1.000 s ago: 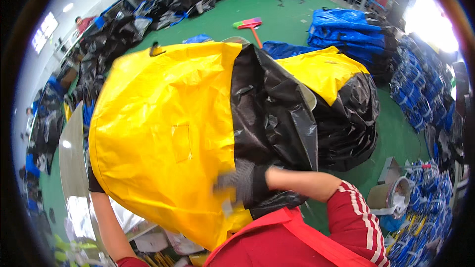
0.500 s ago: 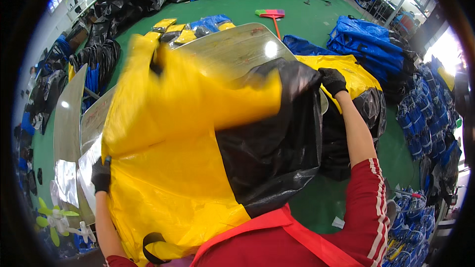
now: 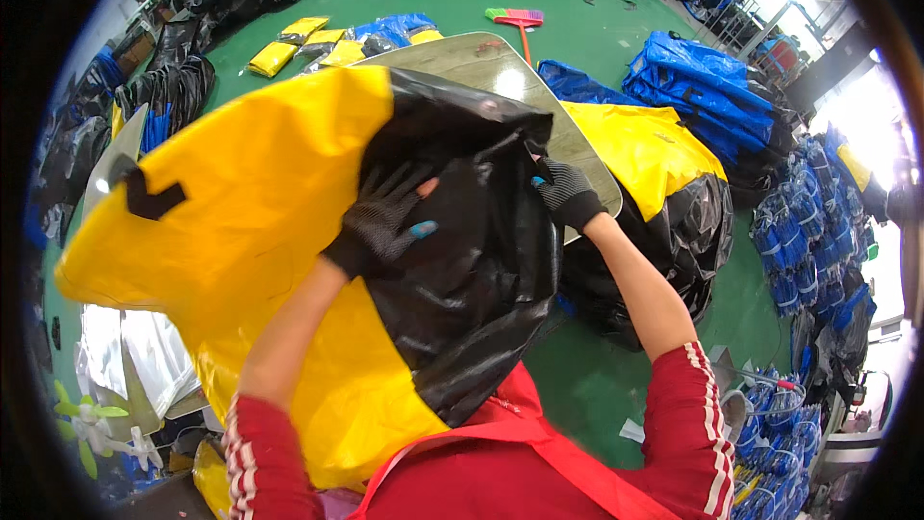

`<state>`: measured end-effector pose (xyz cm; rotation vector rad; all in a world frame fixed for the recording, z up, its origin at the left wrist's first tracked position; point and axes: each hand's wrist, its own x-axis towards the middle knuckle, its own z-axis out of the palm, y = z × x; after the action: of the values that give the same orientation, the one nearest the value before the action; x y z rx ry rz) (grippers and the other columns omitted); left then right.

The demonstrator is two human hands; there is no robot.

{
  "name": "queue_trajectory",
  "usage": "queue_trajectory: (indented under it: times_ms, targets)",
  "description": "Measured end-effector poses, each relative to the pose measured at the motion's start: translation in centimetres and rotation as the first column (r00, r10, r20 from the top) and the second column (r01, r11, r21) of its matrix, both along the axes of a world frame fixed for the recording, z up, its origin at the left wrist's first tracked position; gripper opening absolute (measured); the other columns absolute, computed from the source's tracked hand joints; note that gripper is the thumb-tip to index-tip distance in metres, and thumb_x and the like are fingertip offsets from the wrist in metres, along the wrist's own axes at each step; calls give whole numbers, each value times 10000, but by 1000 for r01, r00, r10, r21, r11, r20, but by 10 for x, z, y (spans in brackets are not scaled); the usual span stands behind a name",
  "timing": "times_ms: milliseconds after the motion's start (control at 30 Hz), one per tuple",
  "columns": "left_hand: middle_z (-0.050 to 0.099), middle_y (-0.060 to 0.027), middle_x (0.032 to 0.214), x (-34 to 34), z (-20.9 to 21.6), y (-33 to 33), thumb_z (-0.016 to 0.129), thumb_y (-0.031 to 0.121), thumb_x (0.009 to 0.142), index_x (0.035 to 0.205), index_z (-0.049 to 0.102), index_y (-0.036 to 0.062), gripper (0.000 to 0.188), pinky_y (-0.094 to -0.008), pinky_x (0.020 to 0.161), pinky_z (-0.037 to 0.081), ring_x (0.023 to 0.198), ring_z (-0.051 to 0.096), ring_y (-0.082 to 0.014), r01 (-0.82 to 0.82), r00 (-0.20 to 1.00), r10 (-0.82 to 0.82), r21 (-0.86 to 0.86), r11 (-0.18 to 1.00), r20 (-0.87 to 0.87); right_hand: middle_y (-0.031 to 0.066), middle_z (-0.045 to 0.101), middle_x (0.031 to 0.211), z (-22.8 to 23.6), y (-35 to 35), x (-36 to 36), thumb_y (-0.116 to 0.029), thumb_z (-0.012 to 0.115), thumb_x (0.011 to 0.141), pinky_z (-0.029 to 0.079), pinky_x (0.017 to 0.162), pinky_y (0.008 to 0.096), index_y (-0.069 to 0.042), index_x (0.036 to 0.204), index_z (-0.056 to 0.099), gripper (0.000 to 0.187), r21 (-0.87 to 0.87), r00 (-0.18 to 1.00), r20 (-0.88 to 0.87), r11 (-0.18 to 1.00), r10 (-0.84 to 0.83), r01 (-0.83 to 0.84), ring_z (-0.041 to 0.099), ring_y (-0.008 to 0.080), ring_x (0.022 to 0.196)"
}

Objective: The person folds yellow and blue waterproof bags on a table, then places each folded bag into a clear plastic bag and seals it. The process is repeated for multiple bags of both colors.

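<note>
A little fan with green blades [image 3: 87, 414] is left of the table [image 3: 481, 56]. Small yellow packs [image 3: 273, 59] lie past the table's far left side. The big yellow and black bag [image 3: 279, 193] spreads over the table and sticks out past its left side. The left hand [image 3: 385, 217] presses on the bag's black part, fingers spread wide. A broom [image 3: 520, 21] lies beyond the table. The right hand [image 3: 566, 193] touches the bag's edge near the table's right side; I can't tell if it is pinching. Right of the table sits another yellow and black bag [image 3: 664, 159].
</note>
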<state>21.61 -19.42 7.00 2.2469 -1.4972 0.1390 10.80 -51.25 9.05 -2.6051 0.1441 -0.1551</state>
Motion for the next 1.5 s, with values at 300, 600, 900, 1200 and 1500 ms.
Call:
queue_trajectory:
  times_ms: [300,600,900,1200,1500]
  targets:
    - [374,-113,1471,23,-108,-49,566,640,778,1301,563,219,672,-667,1087,73,1405,217,-372,124,985,-124,7,992,118,168,622,1114,3,0,14,17,526,771,449,939,417,-64,1198,589,439,-437,870,469,896,151,80,578,363,1056]
    - [487,-115,1390,21,-75,-9,652,467,820,1267,578,186,533,-620,1113,155,1370,307,-398,127,960,-157,-140,982,-230,188,419,1428,-41,51,144,-467,513,872,260,1099,483,-98,1441,369,694,-580,835,-548,697,47,-420,389,353,1311]
    - [400,-113,1476,70,-97,1,498,622,849,1357,521,264,623,-658,1095,64,1383,274,-417,-287,950,279,41,957,139,250,599,1214,79,104,213,-352,683,774,466,934,445,-39,1272,561,601,-403,968,-250,907,18,-121,610,365,1062]
    - [474,-131,1417,69,8,81,561,350,910,1320,541,115,473,-414,1130,261,1332,385,-307,-245,917,334,350,904,-220,139,620,766,-67,66,90,-298,456,983,453,704,434,-95,967,683,305,-489,833,-203,684,514,-542,589,325,752]
    - [450,-86,1443,132,36,91,497,535,905,1356,506,175,577,-556,1131,175,1352,371,-325,-427,902,353,627,652,248,125,662,1029,35,70,109,-350,620,852,489,815,444,-117,1194,607,415,-282,813,-152,764,562,-581,632,325,952]
